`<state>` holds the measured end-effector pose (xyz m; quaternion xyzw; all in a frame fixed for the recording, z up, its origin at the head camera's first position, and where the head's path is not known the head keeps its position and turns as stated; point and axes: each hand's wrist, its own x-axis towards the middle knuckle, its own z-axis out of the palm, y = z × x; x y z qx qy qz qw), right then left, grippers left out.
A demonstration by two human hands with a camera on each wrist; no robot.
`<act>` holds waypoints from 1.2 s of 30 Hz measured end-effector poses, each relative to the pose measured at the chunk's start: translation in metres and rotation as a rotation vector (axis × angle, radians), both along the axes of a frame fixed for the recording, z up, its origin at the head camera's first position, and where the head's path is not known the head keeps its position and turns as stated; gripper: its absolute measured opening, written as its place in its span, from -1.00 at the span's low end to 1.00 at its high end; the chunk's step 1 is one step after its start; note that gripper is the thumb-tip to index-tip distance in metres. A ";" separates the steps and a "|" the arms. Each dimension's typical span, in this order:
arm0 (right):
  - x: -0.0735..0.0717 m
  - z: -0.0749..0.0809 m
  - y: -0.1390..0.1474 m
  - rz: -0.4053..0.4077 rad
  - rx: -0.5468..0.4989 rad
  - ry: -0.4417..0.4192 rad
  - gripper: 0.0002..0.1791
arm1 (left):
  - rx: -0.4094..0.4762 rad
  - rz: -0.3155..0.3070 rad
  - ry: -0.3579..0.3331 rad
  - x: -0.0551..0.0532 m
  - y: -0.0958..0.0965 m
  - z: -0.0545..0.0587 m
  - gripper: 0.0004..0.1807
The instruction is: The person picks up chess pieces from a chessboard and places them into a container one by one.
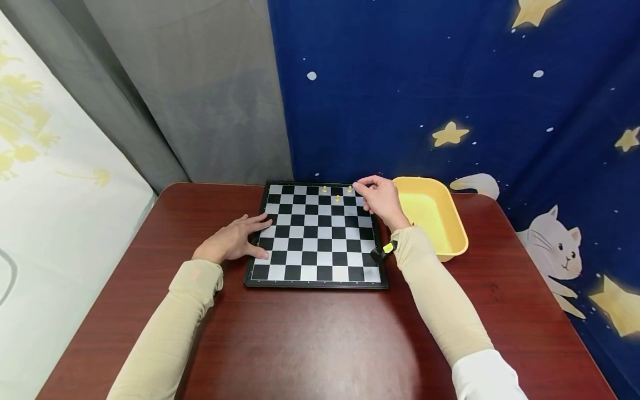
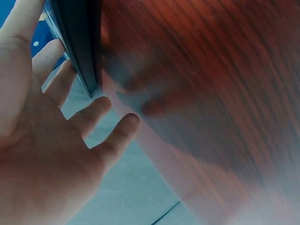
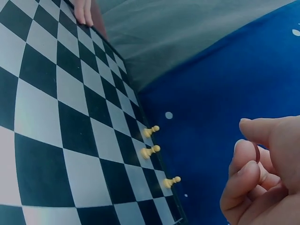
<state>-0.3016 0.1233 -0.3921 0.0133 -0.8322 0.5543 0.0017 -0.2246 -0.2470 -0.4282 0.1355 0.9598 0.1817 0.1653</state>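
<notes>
A black-and-white chessboard [image 1: 310, 244] with a black frame lies on the table. Three pale yellow pawns stand near its far edge: a left one [image 1: 324, 189], a right one [image 1: 349, 189] and a nearer middle one [image 1: 337, 199]. My left hand [image 1: 232, 238] is spread at the board's left edge, its fingertips reaching over the outer squares. In the left wrist view, the black side of the board [image 2: 79, 42] is by its fingers. My right hand [image 1: 382, 201] hovers at the far right corner, close to the right pawn. Its fingers are loosely bent, and nothing shows between them in the right wrist view.
A yellow plastic basin [image 1: 452, 222] stands right of the board, partly behind my right forearm; little of its contents shows. The reddish-brown table [image 1: 320, 333] extends toward me. Behind it hang a grey curtain [image 1: 210, 94] and a blue star-patterned curtain [image 1: 370, 100].
</notes>
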 end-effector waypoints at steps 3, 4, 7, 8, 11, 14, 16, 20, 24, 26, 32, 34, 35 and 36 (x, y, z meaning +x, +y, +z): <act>-0.002 -0.004 -0.007 -0.006 0.010 0.004 -0.68 | -0.002 -0.001 0.003 0.001 -0.001 0.001 0.07; -0.003 -0.005 -0.009 -0.006 0.017 0.005 -0.67 | -0.003 -0.001 0.004 0.001 -0.001 0.001 0.07; -0.005 -0.008 -0.015 -0.004 0.064 0.005 -0.68 | -0.004 -0.003 0.010 0.002 -0.002 0.000 0.07; -0.005 -0.009 -0.017 -0.003 0.085 0.004 -0.67 | -0.005 -0.003 0.010 0.002 -0.001 0.000 0.07; -0.006 -0.011 -0.022 -0.003 0.122 -0.008 -0.65 | -0.005 0.006 0.000 0.002 -0.001 -0.002 0.08; -0.009 -0.015 -0.024 -0.007 0.116 -0.008 -0.66 | -0.010 0.012 -0.008 0.002 -0.001 -0.003 0.09; -0.010 -0.018 -0.025 -0.007 0.097 -0.010 -0.67 | -0.011 0.014 -0.009 0.002 0.000 -0.002 0.09; -0.012 -0.023 -0.029 -0.019 0.054 -0.031 -0.69 | -0.016 0.017 -0.008 0.002 0.000 -0.001 0.09; -0.013 -0.030 -0.034 -0.036 0.020 -0.053 -0.68 | -0.016 0.009 0.004 0.002 -0.001 -0.002 0.08; -0.014 -0.034 -0.037 -0.039 -0.008 -0.060 -0.67 | -0.011 0.003 0.012 0.002 -0.001 -0.002 0.07; -0.017 -0.042 -0.042 -0.047 -0.044 -0.092 -0.48 | -0.003 -0.002 0.019 0.001 -0.001 -0.004 0.07; -0.017 -0.044 -0.044 -0.066 -0.036 -0.097 -0.44 | -0.007 -0.002 0.015 0.001 -0.001 -0.003 0.07; -0.017 -0.044 -0.045 -0.078 -0.038 -0.100 -0.44 | -0.007 0.001 0.012 0.001 -0.001 -0.003 0.07; -0.017 -0.045 -0.046 -0.089 -0.042 -0.101 -0.44 | -0.009 0.001 0.010 0.001 -0.001 -0.003 0.07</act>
